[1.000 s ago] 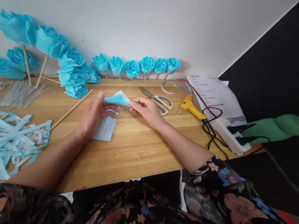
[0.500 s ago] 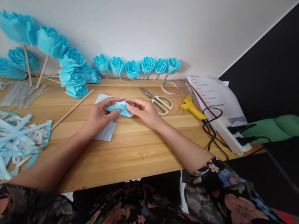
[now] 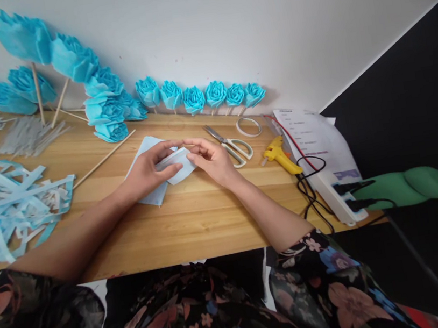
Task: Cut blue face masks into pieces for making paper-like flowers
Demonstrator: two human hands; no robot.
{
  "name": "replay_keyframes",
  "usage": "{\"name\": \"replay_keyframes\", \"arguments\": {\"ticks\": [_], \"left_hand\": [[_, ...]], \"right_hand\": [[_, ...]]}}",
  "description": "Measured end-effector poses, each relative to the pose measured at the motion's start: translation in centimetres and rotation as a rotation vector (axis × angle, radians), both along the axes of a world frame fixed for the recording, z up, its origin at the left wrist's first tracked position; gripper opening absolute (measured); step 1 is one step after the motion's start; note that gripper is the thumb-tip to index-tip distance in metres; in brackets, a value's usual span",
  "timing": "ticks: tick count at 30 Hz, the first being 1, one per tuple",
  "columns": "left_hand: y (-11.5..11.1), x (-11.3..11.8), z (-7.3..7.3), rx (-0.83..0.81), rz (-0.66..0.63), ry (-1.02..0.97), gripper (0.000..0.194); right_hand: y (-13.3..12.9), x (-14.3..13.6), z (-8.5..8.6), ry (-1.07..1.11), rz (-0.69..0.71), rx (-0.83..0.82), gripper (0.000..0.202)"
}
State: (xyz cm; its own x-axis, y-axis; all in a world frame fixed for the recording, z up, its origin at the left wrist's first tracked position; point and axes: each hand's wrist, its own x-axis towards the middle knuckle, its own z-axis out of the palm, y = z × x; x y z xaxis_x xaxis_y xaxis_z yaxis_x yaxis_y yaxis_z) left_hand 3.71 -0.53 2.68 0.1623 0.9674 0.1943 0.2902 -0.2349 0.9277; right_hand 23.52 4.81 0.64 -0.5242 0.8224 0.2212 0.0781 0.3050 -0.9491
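A small piece of pale blue sheet material (image 3: 182,168), thin and folded over, is held up between my two hands. My left hand (image 3: 149,168) pinches its left side, thumb in front and fingers behind. At its right upper corner, my right hand (image 3: 213,162) grips it between thumb and fingertips. Beneath my left hand, larger light blue sheets (image 3: 154,196) lie on the wooden table (image 3: 207,225), partly covered by the hand. Scissors with white handles (image 3: 233,148) rest just beyond my right hand.
Blue flowers on sticks (image 3: 194,101) lean along the wall. Blue and white offcut strips (image 3: 9,209) heap at left, beside a thin wooden stick (image 3: 106,157). At right are a tape roll (image 3: 248,126), a yellow glue gun (image 3: 281,156), a power strip (image 3: 340,198) and printed papers (image 3: 317,139).
The bunched, pleated blue piece between my hands now shows a flatter, paler face and hangs lower. Both hands stay in nearly the same place, and more of the sheets beneath shows at left.
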Motion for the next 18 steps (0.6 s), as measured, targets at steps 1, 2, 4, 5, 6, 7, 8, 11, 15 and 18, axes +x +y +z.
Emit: {"name": "replay_keyframes", "arguments": {"ticks": [1, 2, 4, 5, 6, 7, 8, 11, 15, 18], "left_hand": [[0.0, 0.1, -0.1, 0.014, 0.002, 0.002, 0.052], [0.0, 0.2, -0.1, 0.029, 0.011, -0.005, 0.051], [0.1, 0.2, -0.3, 0.051, 0.036, -0.053, 0.050], [0.1, 0.2, -0.3, 0.055, 0.046, -0.089, 0.049], [0.2, 0.1, -0.3, 0.055, 0.055, -0.127, 0.050], [0.2, 0.1, -0.3, 0.055, 0.061, -0.167, 0.051], [0.3, 0.0, -0.3, 0.053, 0.065, -0.205, 0.052], [0.4, 0.1, -0.4, 0.028, 0.050, -0.294, 0.057], [0.5, 0.3, -0.8, -0.005, 0.033, -0.316, 0.059], [0.4, 0.5, -1.1, -0.011, 0.031, -0.238, 0.056]], "right_hand": [[-0.1, 0.0, 0.1, -0.003, 0.006, -0.002, 0.042], [-0.1, -0.1, 0.3, 0.004, 0.019, -0.010, 0.045], [-0.4, -0.3, 0.5, 0.041, 0.066, -0.037, 0.055], [-0.5, -0.5, 0.6, 0.059, 0.094, -0.055, 0.062], [-0.6, -0.6, 0.6, 0.072, 0.120, -0.074, 0.069], [-0.7, -0.8, 0.6, 0.081, 0.139, -0.093, 0.075], [-0.7, -1.0, 0.5, 0.088, 0.151, -0.111, 0.079], [-0.8, -1.2, 0.1, 0.125, 0.156, -0.170, 0.075], [-0.1, -0.8, -0.1, 0.152, 0.085, -0.192, 0.058], [0.7, -0.2, -0.1, 0.100, -0.010, -0.161, 0.055]]}}
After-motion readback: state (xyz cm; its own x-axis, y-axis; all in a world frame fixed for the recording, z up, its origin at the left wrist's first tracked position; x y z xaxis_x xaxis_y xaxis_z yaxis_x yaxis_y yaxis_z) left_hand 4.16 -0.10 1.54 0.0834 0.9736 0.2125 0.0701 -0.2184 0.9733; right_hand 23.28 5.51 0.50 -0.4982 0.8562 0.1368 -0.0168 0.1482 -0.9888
